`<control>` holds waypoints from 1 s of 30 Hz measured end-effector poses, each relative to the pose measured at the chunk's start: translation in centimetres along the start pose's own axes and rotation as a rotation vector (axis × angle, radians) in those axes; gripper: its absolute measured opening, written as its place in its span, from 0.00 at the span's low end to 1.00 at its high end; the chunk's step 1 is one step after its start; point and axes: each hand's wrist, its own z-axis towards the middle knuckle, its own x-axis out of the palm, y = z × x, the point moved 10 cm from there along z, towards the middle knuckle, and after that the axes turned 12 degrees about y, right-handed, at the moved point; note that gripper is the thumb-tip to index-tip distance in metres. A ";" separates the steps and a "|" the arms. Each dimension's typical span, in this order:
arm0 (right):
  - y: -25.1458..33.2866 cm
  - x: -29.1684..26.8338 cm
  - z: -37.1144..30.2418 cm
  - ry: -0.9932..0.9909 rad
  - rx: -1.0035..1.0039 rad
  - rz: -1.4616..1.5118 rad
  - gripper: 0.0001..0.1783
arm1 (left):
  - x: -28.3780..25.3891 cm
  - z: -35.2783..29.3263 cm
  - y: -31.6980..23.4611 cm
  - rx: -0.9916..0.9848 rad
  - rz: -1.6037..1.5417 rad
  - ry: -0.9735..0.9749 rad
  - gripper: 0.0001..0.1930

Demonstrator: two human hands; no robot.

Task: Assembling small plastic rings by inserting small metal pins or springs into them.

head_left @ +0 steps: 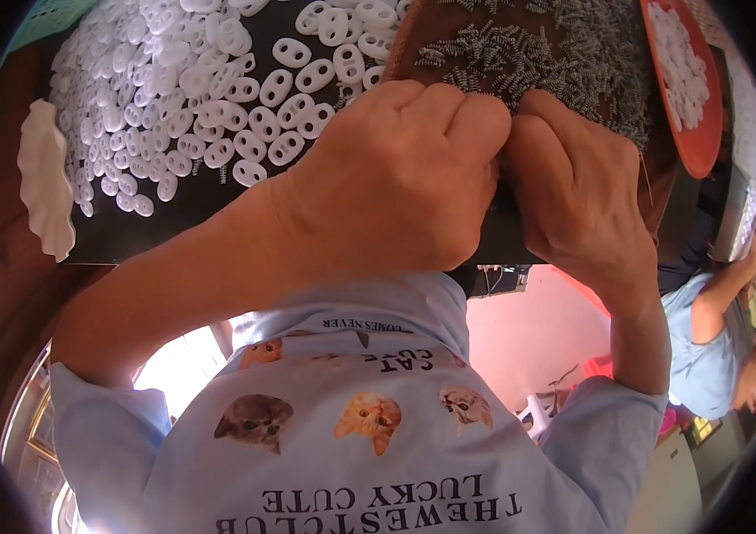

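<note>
Both my hands are closed and meet knuckle to knuckle above the near part of the black table [173, 238]. My left hand [404, 165] is a fist, back toward me; what its fingers pinch is hidden. Against it, my right hand [578, 182] curls its fingers inward, and its grip is hidden too. Left of my hands spreads a heap of white oval plastic pieces with two holes each [218, 114]. Just beyond my hands, many small metal coil springs [565, 67] lie on a brown surface [427, 40].
An orange-red dish [705, 147] of small white pieces [679, 71] stands at the far right. At the left edge rests a white wavy-rimmed dish [44, 182]. A few springs lie among the oval pieces. Another person in a blue top [707, 356] sits to the right.
</note>
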 end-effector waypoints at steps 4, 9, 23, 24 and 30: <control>0.0 0.0 0.2 -0.006 0.032 -0.016 0.11 | 0.1 -0.1 0.2 -0.014 0.002 -0.011 0.04; 0.4 -0.2 0.2 0.009 0.056 -0.046 0.11 | -0.6 0.1 0.8 -0.042 -0.076 0.008 0.03; 2.4 -6.0 0.7 -0.096 -0.011 0.209 0.06 | -2.3 -0.7 4.1 -0.331 -1.006 0.196 0.10; 2.8 -6.3 0.7 -0.105 -0.022 0.226 0.05 | -2.7 -0.8 4.1 -0.324 -0.998 0.187 0.10; 4.2 -6.4 1.4 -0.108 -0.021 0.259 0.04 | -3.0 -2.2 3.8 -0.303 -1.191 0.152 0.11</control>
